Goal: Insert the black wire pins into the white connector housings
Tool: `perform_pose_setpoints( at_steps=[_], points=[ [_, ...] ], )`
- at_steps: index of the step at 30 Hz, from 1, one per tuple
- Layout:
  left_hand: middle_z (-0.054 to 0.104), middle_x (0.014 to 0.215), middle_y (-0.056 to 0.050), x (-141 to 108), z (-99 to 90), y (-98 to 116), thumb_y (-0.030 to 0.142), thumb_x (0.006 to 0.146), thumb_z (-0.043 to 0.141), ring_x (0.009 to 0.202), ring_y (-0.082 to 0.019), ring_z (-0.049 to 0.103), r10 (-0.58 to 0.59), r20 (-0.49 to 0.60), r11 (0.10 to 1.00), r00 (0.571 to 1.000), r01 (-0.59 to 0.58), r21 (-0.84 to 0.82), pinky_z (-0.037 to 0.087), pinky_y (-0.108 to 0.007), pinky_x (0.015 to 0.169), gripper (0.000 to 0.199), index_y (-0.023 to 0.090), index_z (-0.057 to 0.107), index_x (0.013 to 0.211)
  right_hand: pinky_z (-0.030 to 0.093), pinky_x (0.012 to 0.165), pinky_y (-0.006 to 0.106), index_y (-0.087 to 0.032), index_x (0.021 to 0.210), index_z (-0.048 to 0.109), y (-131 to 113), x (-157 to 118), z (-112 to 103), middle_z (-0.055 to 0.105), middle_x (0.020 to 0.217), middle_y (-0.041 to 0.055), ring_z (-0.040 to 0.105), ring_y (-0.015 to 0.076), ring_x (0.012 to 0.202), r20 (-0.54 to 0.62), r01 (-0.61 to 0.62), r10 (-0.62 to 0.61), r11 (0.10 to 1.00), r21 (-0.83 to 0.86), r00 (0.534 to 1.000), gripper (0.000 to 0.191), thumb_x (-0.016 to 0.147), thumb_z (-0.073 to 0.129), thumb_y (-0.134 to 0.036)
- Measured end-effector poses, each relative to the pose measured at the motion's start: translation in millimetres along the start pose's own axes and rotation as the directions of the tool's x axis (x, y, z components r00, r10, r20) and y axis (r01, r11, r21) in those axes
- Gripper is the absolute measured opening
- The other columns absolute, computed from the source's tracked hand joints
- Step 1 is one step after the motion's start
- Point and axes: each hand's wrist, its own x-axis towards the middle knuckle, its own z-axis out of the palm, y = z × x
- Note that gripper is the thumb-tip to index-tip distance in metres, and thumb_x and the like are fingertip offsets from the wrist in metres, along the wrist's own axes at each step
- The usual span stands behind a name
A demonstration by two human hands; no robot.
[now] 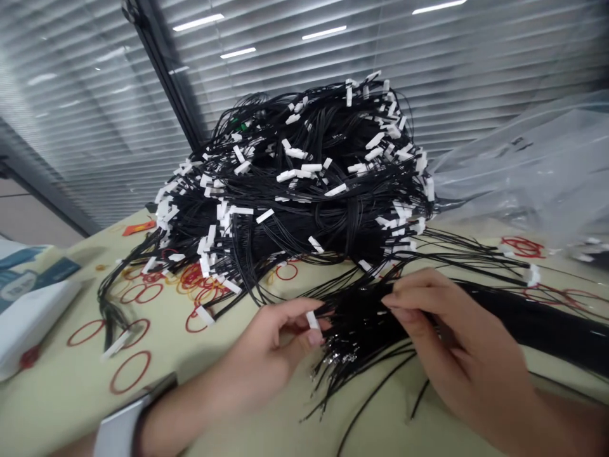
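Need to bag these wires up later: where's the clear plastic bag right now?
In the head view, the clear plastic bag lies at the upper right, beside the big heap of black wires and beyond the person's right hand.

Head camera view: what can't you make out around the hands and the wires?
All in the head view:
White connector: partly hidden by the left hand.
Black wires: the right hand hides the gripped stretch.
Metal wire ends: too small and blurred to identify.
Blue-and-white package: cut off by the left edge.
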Motion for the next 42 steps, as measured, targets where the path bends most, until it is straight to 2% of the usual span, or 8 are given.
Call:
perform_pose_setpoints(
  at_steps=[4, 7, 15, 24, 27, 30, 36, 42],
  points=[
    [0.065, 0.089, -0.007, -2, 1.7, 0, 0.026, 0.079, 0.055, 0.081, -0.017, 0.06, 0.083, 0.04, 0.993, 0.996, -0.085, 0.078, 0.049, -0.028, 0.072, 0.029, 0.014, 0.055, 0.106, 0.044, 0.066, 0.023, -0.016, 0.096, 0.057, -5, -3, -3, 0.051, 0.085, 0.0052, 0.049, 0.0125, 0.08, 0.153, 0.238, -0.223, 0.967, -0.086, 0.963, 0.024, 0.081, 0.042, -0.005],
    [0.064, 0.081, -0.004, -4, 2.0, 0, 0.024, 0.081, 0.052, 0.072, -0.015, 0.057, 0.186, 0.093, 0.966, 0.978, -0.2, 0.166, 0.048, -0.025, 0.064, 0.026, 0.015, 0.059, 0.104, 0.045, 0.066, 0.03, -0.014, 0.095, 0.059, -9, -5, 2, 0.055, 0.08, 0.0063, 0.05, 0.0159, 0.077, 0.295, 0.333, -0.29, 0.937, -0.104, 0.91, 0.025, 0.084, 0.038, -0.007],
    [0.061, 0.087, -0.008, -5, 0.3, 1, 0.023, 0.079, 0.052, 0.077, -0.016, 0.058, 0.209, 0.035, 0.943, 0.977, -0.211, 0.258, 0.05, -0.027, 0.07, 0.029, 0.011, 0.056, 0.105, 0.04, 0.059, 0.027, -0.014, 0.085, 0.054, -2, -6, 16, 0.052, 0.073, 0.0021, 0.046, 0.012, 0.069, 0.298, 0.084, -0.062, 0.995, -0.061, 0.953, 0.013, 0.086, 0.042, -0.01],
    [0.061, 0.098, -0.007, -9, -0.2, -5, 0.019, 0.08, 0.053, 0.085, -0.013, 0.058, 0.243, 0.041, 0.924, 0.969, -0.244, 0.295, 0.049, -0.022, 0.077, 0.029, 0.012, 0.054, 0.108, 0.041, 0.057, 0.026, -0.013, 0.079, 0.058, -2, -6, 16, 0.051, 0.069, 0.0035, 0.047, 0.0126, 0.066, 0.312, 0.124, -0.092, 0.989, -0.083, 0.946, 0.019, 0.087, 0.04, -0.013],
    [0.063, 0.096, -0.002, -7, 0.4, 2, 0.015, 0.082, 0.051, 0.086, -0.011, 0.057, 0.29, 0.141, 0.898, 0.947, -0.32, 0.303, 0.047, -0.018, 0.078, 0.026, 0.018, 0.057, 0.107, 0.041, 0.059, 0.027, -0.013, 0.08, 0.058, -2, -6, 16, 0.051, 0.07, 0.0036, 0.048, 0.0128, 0.067, 0.31, 0.14, -0.105, 0.986, -0.091, 0.945, 0.019, 0.087, 0.041, -0.012],
    [0.064, 0.096, 0.001, -6, -0.7, 11, 0.014, 0.084, 0.049, 0.089, -0.01, 0.056, 0.236, 0.239, 0.898, 0.942, -0.306, 0.317, 0.045, -0.016, 0.079, 0.026, 0.022, 0.06, 0.106, 0.042, 0.06, 0.028, -0.012, 0.079, 0.058, -3, -6, 16, 0.052, 0.069, 0.0041, 0.048, 0.0135, 0.068, 0.304, 0.179, -0.14, 0.978, -0.105, 0.943, 0.018, 0.087, 0.041, -0.012],
    [0.064, 0.102, -0.003, -6, -2.3, 12, 0.017, 0.084, 0.05, 0.09, -0.013, 0.056, 0.17, 0.226, 0.914, 0.959, -0.24, 0.329, 0.045, -0.021, 0.081, 0.025, 0.018, 0.06, 0.107, 0.039, 0.055, 0.026, -0.012, 0.077, 0.058, -3, -6, 16, 0.051, 0.067, 0.0034, 0.047, 0.0124, 0.064, 0.307, 0.141, -0.109, 0.987, -0.083, 0.945, 0.02, 0.087, 0.04, -0.012],
    [0.066, 0.097, -0.003, -6, -0.1, 9, 0.016, 0.082, 0.052, 0.089, -0.014, 0.058, 0.222, 0.216, 0.919, 0.951, -0.278, 0.279, 0.047, -0.023, 0.08, 0.024, 0.017, 0.062, 0.103, 0.038, 0.057, 0.024, -0.013, 0.081, 0.056, -4, -7, 15, 0.05, 0.07, 0.0028, 0.046, 0.0115, 0.066, 0.311, 0.104, -0.092, 0.994, -0.02, 0.946, 0.018, 0.087, 0.039, -0.012]
  ],
)
